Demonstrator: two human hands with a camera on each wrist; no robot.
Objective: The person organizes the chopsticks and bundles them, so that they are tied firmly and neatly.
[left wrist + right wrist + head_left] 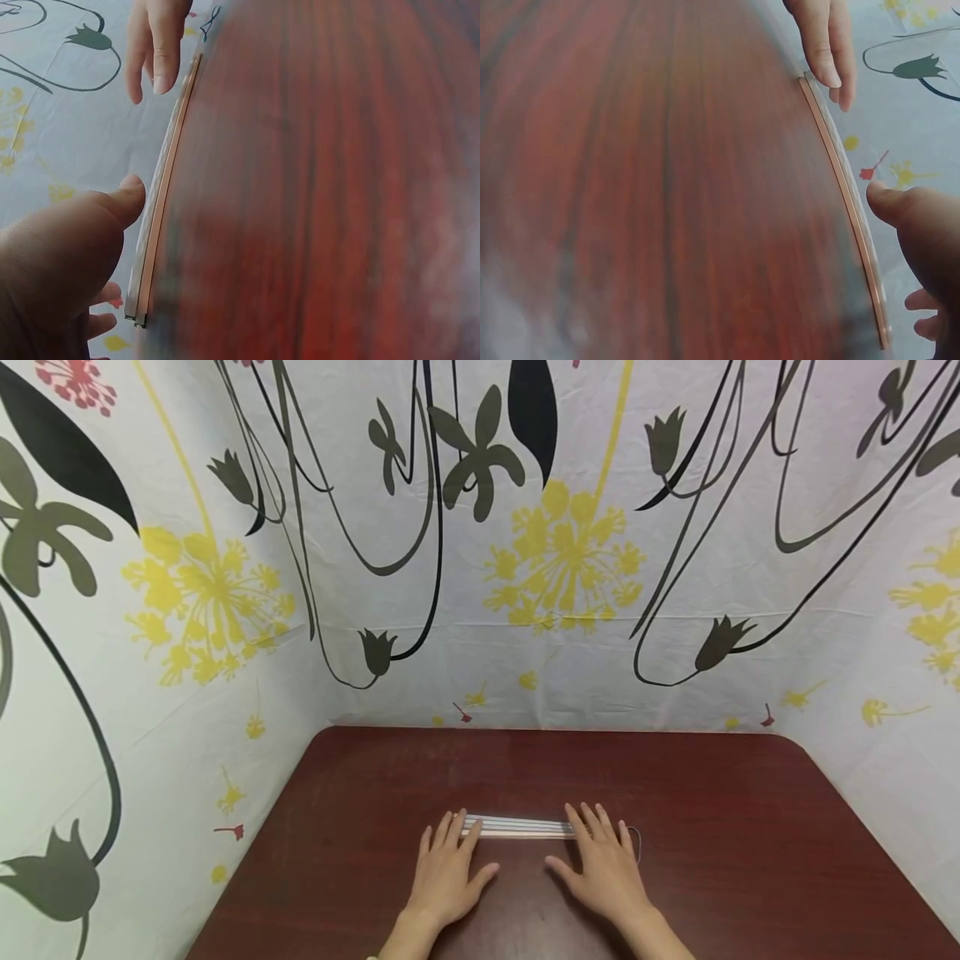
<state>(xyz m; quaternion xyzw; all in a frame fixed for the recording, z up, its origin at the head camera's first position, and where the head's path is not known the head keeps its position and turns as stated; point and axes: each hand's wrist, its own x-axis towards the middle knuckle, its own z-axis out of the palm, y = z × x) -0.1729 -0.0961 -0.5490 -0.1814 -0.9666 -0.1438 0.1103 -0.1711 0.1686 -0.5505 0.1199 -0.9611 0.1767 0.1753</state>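
Note:
A folded-up hand fan [521,828] lies crosswise on the table, with pale pleats and a tan guard stick along its near side. A thin cord loop [639,845] trails from its right end. My left hand [441,878] is at the fan's left end, fingers spread and fairly straight, fingertips over the end. My right hand [606,875] is likewise at the right end, its fingers covering part of it. Both thumbs point inward, apart from the fan. In the wrist views the tan stick [161,202] shows along its length, and neither hand curls round it.
The dark red-brown wooden table [525,777] has rounded far corners. A white cloth [465,593] with yellow, grey and black plant prints hangs behind the table and along both sides.

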